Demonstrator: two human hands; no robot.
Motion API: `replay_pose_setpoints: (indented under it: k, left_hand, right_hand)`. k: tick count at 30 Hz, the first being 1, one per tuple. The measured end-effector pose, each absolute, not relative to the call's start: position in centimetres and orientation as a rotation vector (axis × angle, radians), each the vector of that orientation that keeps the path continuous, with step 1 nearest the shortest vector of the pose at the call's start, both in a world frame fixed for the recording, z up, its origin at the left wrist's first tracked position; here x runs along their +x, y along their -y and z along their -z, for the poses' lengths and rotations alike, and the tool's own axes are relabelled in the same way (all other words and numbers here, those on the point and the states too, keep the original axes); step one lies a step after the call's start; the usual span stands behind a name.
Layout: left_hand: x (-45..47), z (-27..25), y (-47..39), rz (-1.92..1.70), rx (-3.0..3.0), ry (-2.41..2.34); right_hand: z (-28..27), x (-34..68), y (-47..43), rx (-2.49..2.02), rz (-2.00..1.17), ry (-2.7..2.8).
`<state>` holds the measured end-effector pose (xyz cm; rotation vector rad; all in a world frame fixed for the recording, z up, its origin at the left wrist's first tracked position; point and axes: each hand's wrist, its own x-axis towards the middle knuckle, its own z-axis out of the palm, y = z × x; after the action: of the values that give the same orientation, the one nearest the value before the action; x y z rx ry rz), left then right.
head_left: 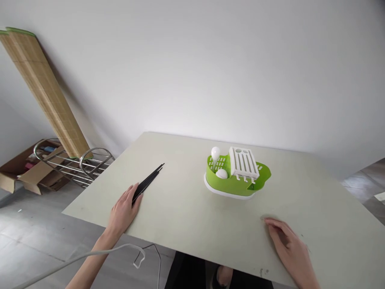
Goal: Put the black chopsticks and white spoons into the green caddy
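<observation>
My left hand (124, 210) lies at the near left part of the table, its fingers closed over a bundle of thin black chopsticks (149, 179). Their tips point away from me and to the right, while the near ends are hidden under the hand. My right hand (288, 247) rests near the front right, fingers loosely curled and the thumb close to the index finger; no object shows in it. Beyond it, apart from both hands, stands a green and white plastic drying rack (228, 184) with a slotted white holder (244, 162) and small hooks.
The pale table (180, 216) stands against a white wall. To the left are a metal rack (70, 164), a leaning rolled bamboo mat (49, 94) and an open cardboard box (33, 170). A pale cable (99, 252) crosses in front of my left forearm.
</observation>
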<state>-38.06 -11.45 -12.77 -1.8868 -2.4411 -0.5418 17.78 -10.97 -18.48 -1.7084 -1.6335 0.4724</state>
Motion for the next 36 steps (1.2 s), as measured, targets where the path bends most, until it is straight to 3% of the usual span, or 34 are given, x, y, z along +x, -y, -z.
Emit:
replay_pose_setpoints:
  k: [12,21,29,36]
  left_hand:
    - [-36.2,10.7,10.5,0.521,-1.502,2.642]
    - [-35.7,10.9,9.8,0.519,-1.613,2.571]
    - [-31.8,11.1,8.9,0.820,-2.013,2.055]
    - [-23.4,7.1,6.2,1.104,-2.413,1.637]
  right_hand:
    - [17.9,17.5,11.2,-1.695,-0.506,1.614]
    - [17.1,17.2,11.3,-1.693,-0.548,1.591]
    - [17.3,17.2,11.1,-1.682,-0.546,1.585]
    - [17.1,17.1,11.2,-1.676,-0.589,1.576]
